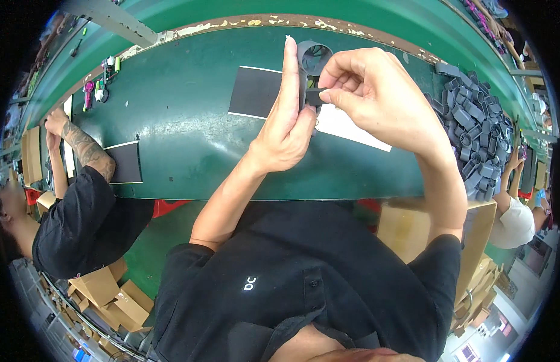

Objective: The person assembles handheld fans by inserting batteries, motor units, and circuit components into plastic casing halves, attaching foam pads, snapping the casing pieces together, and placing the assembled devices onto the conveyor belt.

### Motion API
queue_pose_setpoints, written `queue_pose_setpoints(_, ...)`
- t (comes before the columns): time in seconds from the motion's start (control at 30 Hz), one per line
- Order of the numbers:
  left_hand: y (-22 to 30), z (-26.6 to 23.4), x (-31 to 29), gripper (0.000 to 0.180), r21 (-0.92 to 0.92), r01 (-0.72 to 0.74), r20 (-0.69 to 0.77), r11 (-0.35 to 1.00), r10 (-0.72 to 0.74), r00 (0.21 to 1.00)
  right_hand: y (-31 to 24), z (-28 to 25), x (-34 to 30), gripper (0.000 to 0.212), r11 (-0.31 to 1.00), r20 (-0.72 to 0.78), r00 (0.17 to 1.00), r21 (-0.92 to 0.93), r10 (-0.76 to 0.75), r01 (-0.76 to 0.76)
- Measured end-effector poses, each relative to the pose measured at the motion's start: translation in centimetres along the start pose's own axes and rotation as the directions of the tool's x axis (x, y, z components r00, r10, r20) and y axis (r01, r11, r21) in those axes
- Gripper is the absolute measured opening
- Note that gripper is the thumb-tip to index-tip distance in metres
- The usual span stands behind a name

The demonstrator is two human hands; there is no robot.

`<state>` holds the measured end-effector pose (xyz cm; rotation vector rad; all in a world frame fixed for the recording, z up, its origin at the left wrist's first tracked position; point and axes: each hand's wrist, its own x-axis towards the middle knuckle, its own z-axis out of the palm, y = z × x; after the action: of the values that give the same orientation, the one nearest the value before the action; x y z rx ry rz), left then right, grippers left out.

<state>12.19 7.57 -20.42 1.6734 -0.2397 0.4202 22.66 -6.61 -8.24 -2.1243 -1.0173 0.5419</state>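
Note:
Over the green table, my left hand (283,123) holds a grey handheld fan (315,58) upright. Its fingers lie straight along the fan's side, with the thumb bent against the lower part. The round head with blades inside shows above my hands. At the fan's handle, my right hand (382,96) pinches a small dark piece (314,96) between thumb and fingertips. Whether that piece is fixed to the fan I cannot tell. Something yellow-green shows beside it, partly hidden. Beneath my hands lie a black mat (251,92) and a white sheet (355,134).
A heap of grey plastic housings (473,127) covers the table's right end. At the far left lie a pink fan-shaped item (89,90) and several small parts. A co-worker (87,211) sits at my left beside another black mat (126,163). A cardboard box (404,226) stands below the table's right edge.

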Motion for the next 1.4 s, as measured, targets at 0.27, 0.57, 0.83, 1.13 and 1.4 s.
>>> queue_pose_setpoints(0.27,-0.8,0.4,0.1,0.09,0.154,-0.022,-0.022,0.988,0.026,0.999,0.3,1.4,0.4,0.013,0.994,-0.111,0.993,-0.106,-0.029,0.017)
queue_pose_setpoints(0.57,-1.4,0.7,-0.1,0.09,0.156,0.058,-0.044,0.986,-0.052,0.998,1.1,2.9,0.6,0.011,0.983,-0.192,0.976,-0.164,-0.107,0.076)
queue_pose_setpoints(0.83,-0.6,0.9,0.4,0.084,-0.165,0.176,-0.004,0.971,-0.179,0.984,2.8,4.9,0.9,0.008,0.961,-0.317,0.92,-0.225,-0.229,0.162)
queue_pose_setpoints(1.13,-2.1,1.4,0.2,0.08,0.082,0.003,-0.114,0.997,0.006,0.993,1.9,5.1,0.8,0.003,0.976,-0.333,0.939,-0.217,-0.088,0.014)
queue_pose_setpoints(1.4,-3.2,2.5,-0.5,0.074,-0.015,0.057,-0.208,0.998,-0.059,0.976,3.4,8.5,0.7,0.009,0.959,-0.523,0.835,-0.281,-0.169,0.018)
